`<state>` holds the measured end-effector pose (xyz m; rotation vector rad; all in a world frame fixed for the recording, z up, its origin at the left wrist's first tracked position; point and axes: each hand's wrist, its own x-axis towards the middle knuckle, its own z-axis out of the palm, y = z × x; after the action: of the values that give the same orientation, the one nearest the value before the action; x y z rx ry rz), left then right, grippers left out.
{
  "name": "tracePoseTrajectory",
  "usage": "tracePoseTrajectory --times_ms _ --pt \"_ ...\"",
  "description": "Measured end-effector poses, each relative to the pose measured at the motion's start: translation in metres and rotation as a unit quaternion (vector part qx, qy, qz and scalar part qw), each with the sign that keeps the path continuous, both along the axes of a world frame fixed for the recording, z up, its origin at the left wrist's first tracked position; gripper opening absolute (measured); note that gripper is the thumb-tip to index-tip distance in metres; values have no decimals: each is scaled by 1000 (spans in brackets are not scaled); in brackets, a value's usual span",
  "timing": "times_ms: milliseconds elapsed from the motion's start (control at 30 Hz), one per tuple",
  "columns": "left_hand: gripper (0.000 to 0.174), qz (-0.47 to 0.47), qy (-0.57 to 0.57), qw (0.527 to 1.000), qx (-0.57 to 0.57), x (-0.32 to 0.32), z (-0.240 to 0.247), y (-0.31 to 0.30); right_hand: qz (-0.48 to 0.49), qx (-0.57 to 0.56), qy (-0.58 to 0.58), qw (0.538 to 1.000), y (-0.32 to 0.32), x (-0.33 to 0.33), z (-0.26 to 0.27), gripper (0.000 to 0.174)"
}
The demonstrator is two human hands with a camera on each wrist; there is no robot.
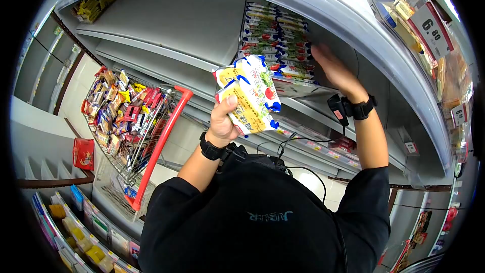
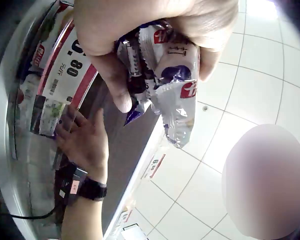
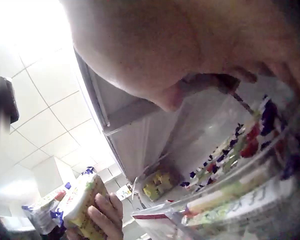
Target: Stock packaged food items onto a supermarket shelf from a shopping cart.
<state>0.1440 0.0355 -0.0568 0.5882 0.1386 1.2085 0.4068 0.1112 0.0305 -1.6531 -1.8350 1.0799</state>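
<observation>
My left hand grips white-and-yellow snack packets with blue ends, the thumb across the front one. From behind, the left wrist view shows the fingers curled round these packets. Two rows of similar packets lie on the shelf ahead. At the right end of those rows is my right hand, slightly blurred, its fingers extended and nothing held; whether it touches the packets is unclear. In the right wrist view, that hand is above the shelved packets.
A shopping cart heaped with mixed snacks stands at the left. Yellow packs lie in the shelf's far left corner. A curved shelf edge with price tags arches overhead and down the right side. A red bag is beyond the cart.
</observation>
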Motion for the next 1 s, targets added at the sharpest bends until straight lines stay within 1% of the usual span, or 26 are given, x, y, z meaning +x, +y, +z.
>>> tracePoseTrajectory --times_ms 33,67,100,167,200,233,300,333,367,433,467,500,533,567,600,633,700,733,767,833,867,900,933,967,1000 --pt "80 -7 -1 1000 8 -1 2 -1 -89 41 -37 994 -3 -4 3 86" --pt "80 -4 5 1000 6 -1 4 -2 -93 10 -14 996 -3 -4 1 97" --pt "80 -5 5 1000 6 0 3 -2 -94 10 -14 995 -3 -8 0 97" --pt "79 -2 9 1000 -4 0 0 -2 18 -76 20 997 -2 -20 -1 87" --pt "66 -34 -68 997 -10 2 0 -2 18 -74 20 997 -1 -21 -2 87" --pt "61 -45 -67 997 -6 3 0 -2 26 -54 18 998 -1 -21 -4 84" --pt "57 -51 -59 997 -11 6 -2 -1 41 -13 14 999 1 -22 -7 78" --pt "54 -42 -53 998 -9 7 1 -1 13 11 -18 1000 -11 -32 10 72" --pt "52 -36 -40 999 -8 9 7 -2 13 11 -17 1000 -19 -33 16 72" --pt "52 -14 4 1000 1 14 16 -1 14 182 -50 982 -35 -33 25 76" --pt "56 -9 19 1000 9 17 18 0 26 213 -57 975 -46 -34 29 71" --pt "68 0 25 999 23 22 22 1 67 175 9 982 -57 -34 30 80" --pt "75 48 19 998 43 29 29 1 123 125 72 982 -71 -38 34 90" --pt "82 95 12 993 62 36 34 1 177 74 135 972 -81 -43 37 101" --pt "88 127 58 986 91 39 34 4 204 84 91 971 -84 -45 34 119" --pt "88 153 56 981 103 45 40 3 205 171 19 963 -89 -52 38 120" --pt "86 202 94 959 174 55 42 5 122 166 30 978 -86 -55 33 117" --pt "83 211 118 949 200 60 42 6 104 151 87 979 -82 -53 29 112" --pt "82 220 148 940 215 66 40 9 105 174 130 970 -77 -50 23 100" --pt "84 182 175 943 217 69 42 14 88 131 159 975 -77 -47 39 86" --pt "88 178 197 935 237 70 45 14 83 184 119 972 -74 -37 38 75" --pt "90 111 170 956 211 66 58 8 48 175 114 977 -76 -34 46 71" --pt "90 172 227 926 248 69 47 14 32 241 11 970 -76 -29 54 70" --pt "91 232 282 887 283 71 36 20 17 304 -91 948 -74 -22 60 69" --pt "90 232 302 879 287 70 35 19 -4 338 -160 927 -70 -14 61 69"
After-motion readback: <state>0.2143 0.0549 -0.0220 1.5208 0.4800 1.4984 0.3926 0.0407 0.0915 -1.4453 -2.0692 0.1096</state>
